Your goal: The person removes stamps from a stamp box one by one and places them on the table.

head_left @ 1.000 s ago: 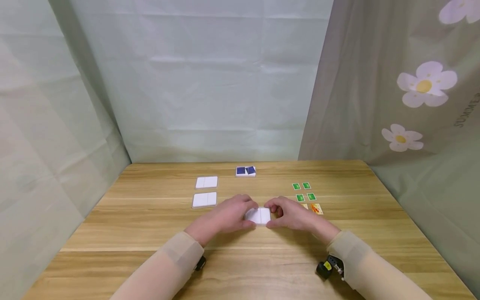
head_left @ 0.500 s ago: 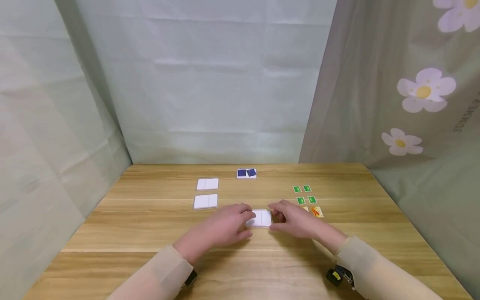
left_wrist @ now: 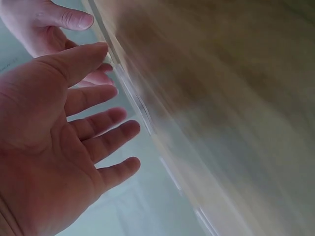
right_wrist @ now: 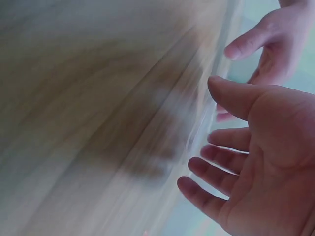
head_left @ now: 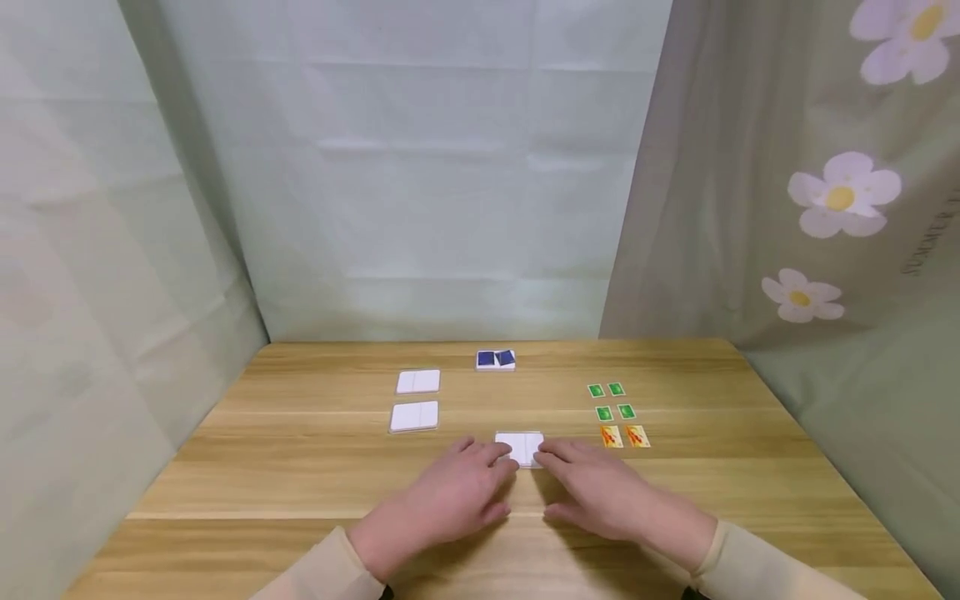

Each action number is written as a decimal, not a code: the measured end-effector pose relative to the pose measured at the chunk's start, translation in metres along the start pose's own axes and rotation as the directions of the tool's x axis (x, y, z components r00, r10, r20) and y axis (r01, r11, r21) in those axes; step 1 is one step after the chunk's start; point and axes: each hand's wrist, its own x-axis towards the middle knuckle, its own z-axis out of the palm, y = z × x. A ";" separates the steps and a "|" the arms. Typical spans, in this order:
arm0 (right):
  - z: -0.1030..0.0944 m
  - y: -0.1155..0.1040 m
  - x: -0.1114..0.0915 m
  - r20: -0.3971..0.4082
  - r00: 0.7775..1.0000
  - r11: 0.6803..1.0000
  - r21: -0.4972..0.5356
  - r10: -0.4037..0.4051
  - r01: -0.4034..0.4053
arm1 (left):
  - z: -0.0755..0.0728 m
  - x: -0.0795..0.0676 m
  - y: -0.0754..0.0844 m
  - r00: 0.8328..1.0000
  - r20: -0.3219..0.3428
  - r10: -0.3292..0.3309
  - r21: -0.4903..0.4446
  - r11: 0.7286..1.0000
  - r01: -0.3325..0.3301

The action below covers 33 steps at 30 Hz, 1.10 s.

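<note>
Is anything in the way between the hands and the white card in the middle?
Nothing visible blocks the white card: the left hand and right hand reach over its sides. Whether they touch it, I can't tell.

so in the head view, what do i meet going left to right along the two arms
Left sleeve → left hand → white card with a line across it, fingertips at its sides → right hand → right sleeve.

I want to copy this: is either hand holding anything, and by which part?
Nothing is held: the left hand and right hand are at the nearest white card, neither gripping it.
</note>
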 end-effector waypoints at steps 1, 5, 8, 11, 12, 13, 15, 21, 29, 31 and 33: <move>0.000 -0.002 0.000 0.008 1.000 1.000 -0.007 -0.005 0.005 | 0.000 0.000 0.001 1.000 0.006 -0.009 -0.002 1.000 0.009; -0.001 -0.007 0.001 0.034 0.999 1.000 -0.004 0.011 -0.011 | 0.000 -0.001 0.003 1.000 0.023 -0.021 0.006 1.000 0.021; 0.000 -0.008 0.001 0.032 0.999 1.000 0.005 0.026 -0.026 | 0.000 -0.001 0.004 1.000 0.022 -0.020 0.016 1.000 0.019; 0.002 -0.008 0.003 0.022 0.999 1.000 0.006 0.023 -0.023 | 0.001 -0.001 0.003 1.000 0.016 -0.021 0.027 0.999 0.021; 0.003 -0.007 0.004 0.017 1.000 1.000 0.001 0.019 -0.019 | 0.002 -0.001 0.003 1.000 0.014 -0.023 0.033 0.999 0.022; 0.003 -0.007 0.006 0.014 1.000 1.000 -0.006 0.015 -0.015 | 0.002 -0.001 0.002 1.000 0.013 -0.024 0.037 0.999 0.023; 0.004 -0.007 0.009 0.013 1.000 1.000 -0.016 0.014 -0.013 | 0.002 0.000 0.001 1.000 0.011 -0.027 0.041 0.999 0.027; 0.001 -0.004 0.020 0.041 0.999 1.000 -0.003 0.023 -0.023 | 0.002 0.006 -0.007 0.999 0.004 -0.039 0.037 0.999 0.039; 0.001 0.004 0.040 0.073 0.995 0.996 0.055 0.061 -0.065 | 0.002 0.016 -0.021 0.997 0.016 -0.079 0.033 0.996 0.079; 0.003 0.006 0.047 0.075 0.995 0.996 0.055 0.064 -0.068 | 0.002 0.018 -0.025 0.995 0.019 -0.094 0.030 0.995 0.093; 0.005 0.008 0.054 0.076 0.995 0.996 0.055 0.071 -0.075 | 0.004 0.022 -0.030 0.994 0.024 -0.109 0.030 0.994 0.108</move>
